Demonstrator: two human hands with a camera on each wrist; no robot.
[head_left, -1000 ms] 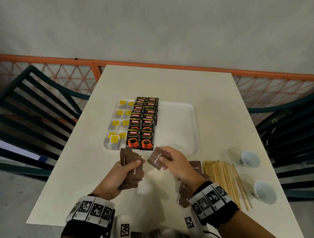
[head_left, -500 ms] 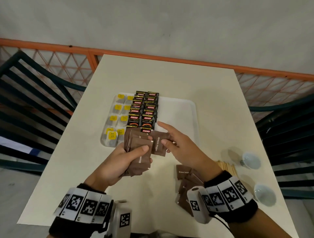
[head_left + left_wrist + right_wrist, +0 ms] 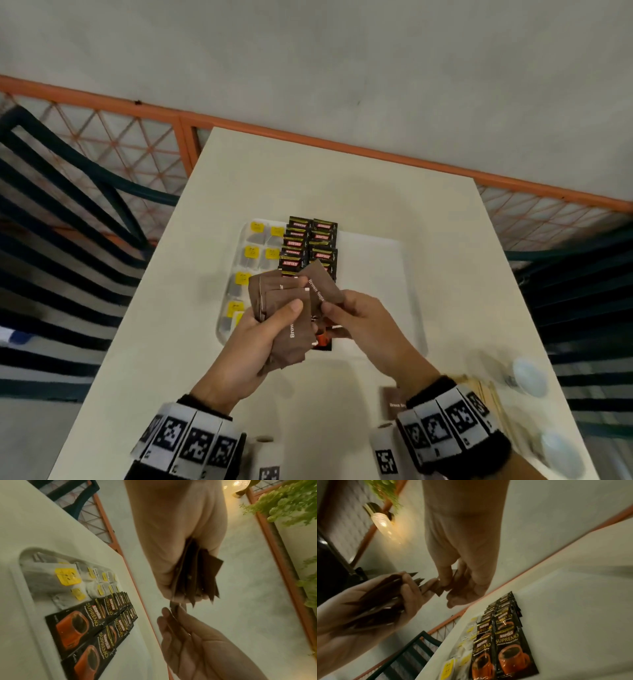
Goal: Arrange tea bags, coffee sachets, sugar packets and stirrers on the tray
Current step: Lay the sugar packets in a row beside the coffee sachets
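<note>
Between right fingers [image 3: 330,310]: sugar packet [image 3: 322,286].

Head view: even, soft light, slightly dim. Faint broad shadows on the cream rectangular surface [image 3: 342,192] beyond the hands [image 3: 363,325]. Strong wide-angle bending: orange metal railing [image 3: 308,133] curves, edges stretch. Motion blur at lower right; the two pale round cups [image 3: 529,375] smear.

Both wrist views: warm, darker, grainy. Glowing glass wall lamp [image 3: 382,522] flares yellow and looks like the main source there. Nearby skin is soft and out of focus; green foliage [image 3: 283,500] is blurred.
</note>
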